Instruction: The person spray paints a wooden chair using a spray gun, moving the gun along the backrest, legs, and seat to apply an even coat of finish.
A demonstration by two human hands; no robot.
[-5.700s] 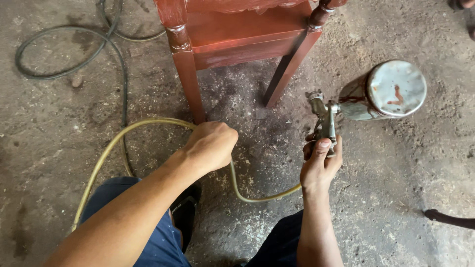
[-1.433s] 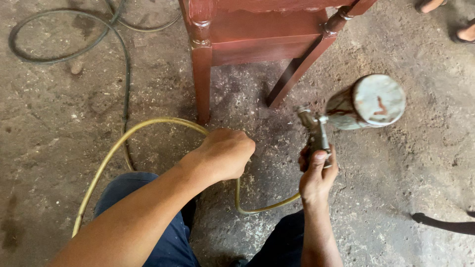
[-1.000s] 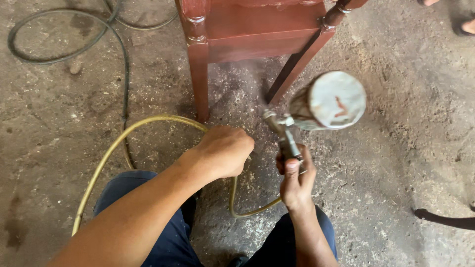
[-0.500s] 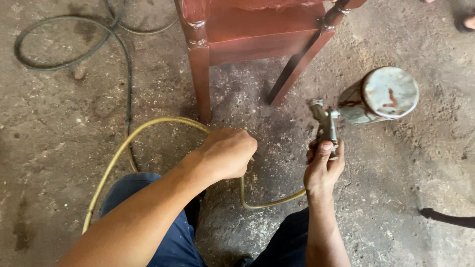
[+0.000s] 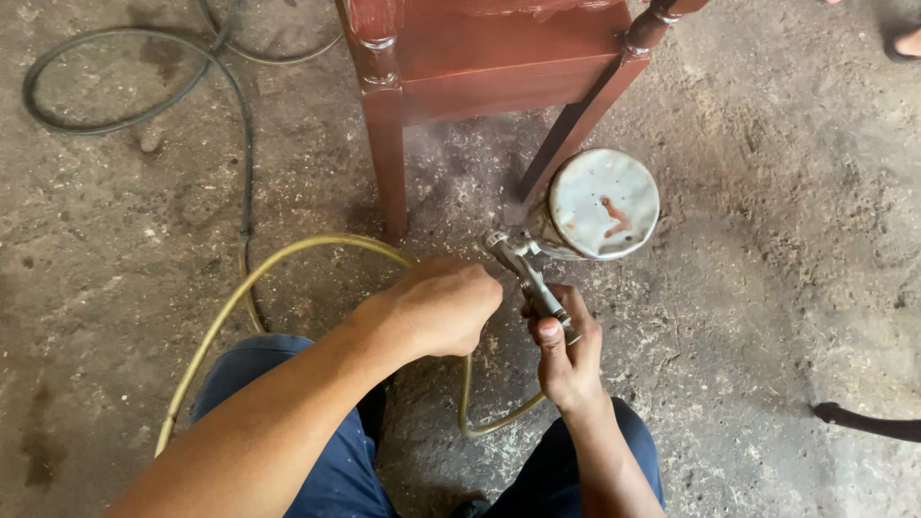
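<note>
Two hands low over the floor, both mine. Right hand [image 5: 568, 350] wraps the grip of a metal spray gun [image 5: 530, 278], fingers curled tight round the handle, thumb laid up along its back. Gun's nozzle end points up and left toward the chair leg [image 5: 388, 173]. Round metal cup [image 5: 602, 203] sits on the gun's far side, its flat lid facing up at me, pale grey with a reddish smear near the middle.

Left hand [image 5: 443, 305] is closed into a loose fist just left of the gun, knuckles up. Yellow hose [image 5: 288, 251] arcs in from the lower left, passes under that fist and comes out below it in a loop [image 5: 470, 408] that swings back toward my right wrist. I cannot tell whether my left fingers pinch the hose or only rest over it; the palm side is hidden.

Chair [image 5: 489, 58] stands just beyond the hands, red-brown, glossy, front left leg straight down, a darker slanted leg [image 5: 566, 134] behind the cup. Faint haze hangs by the near leg.

Floor [image 5: 767, 288] is rough grey concrete, dusty, flecked with shavings. Dark hose [image 5: 134, 115] coils at upper left, well apart from my hands. My knees in blue trousers [image 5: 336, 451] frame the bottom edge.
</note>
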